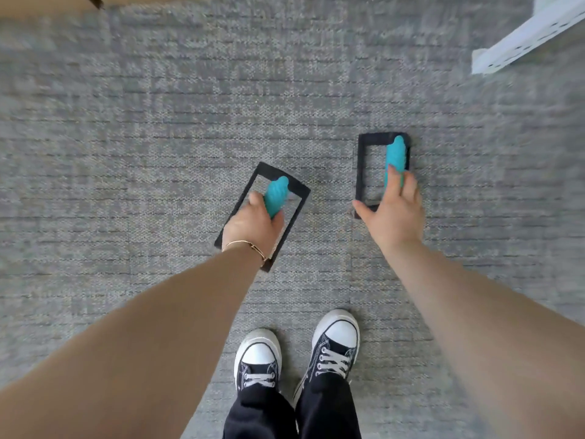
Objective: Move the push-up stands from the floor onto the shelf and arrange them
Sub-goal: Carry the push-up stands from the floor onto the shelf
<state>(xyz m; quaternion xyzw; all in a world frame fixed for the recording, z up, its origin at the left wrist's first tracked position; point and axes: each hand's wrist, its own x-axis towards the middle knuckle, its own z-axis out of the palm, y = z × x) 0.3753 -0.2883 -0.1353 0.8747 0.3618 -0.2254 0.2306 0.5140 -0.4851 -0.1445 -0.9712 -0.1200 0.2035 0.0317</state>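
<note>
On the carpet, seen from above: two push-up stands, one under each hand.
Floor: grey patterned carpet (pixel 158 153); view somewhat blurred.
Left stand (pixel 286 185): black rectangular frame, tilted with its far end toward 1 o'clock, teal ribbed grip along its middle. Whether it rests on the carpet or is raised off it cannot be told.
Left hand (pixel 253 224): fingers curled round the near half of the teal grip, clamped on it; the far end of the grip sticks out beyond the knuckles toward 1 o'clock. Thin bracelet (pixel 245 245) at the wrist.
Right stand (pixel 367 147): black frame standing roughly square to the view, at 2 o'clock from the left stand and well apart from it; teal grip along its right side.
Right hand (pixel 392 213): fingers spread apart, not closed. Fingertips (pixel 392 172) lie on the near end of the teal grip; thumb stretched out toward 9 o'clock, its tip at the frame's near left corner.
Shelf (pixel 519 36): white metal part visible at 1 o'clock, at the top right corner, well apart from both stands.
Feet: two black-and-white sneakers (pixel 335 343) at 6 o'clock, toes pointing toward the stands.
</note>
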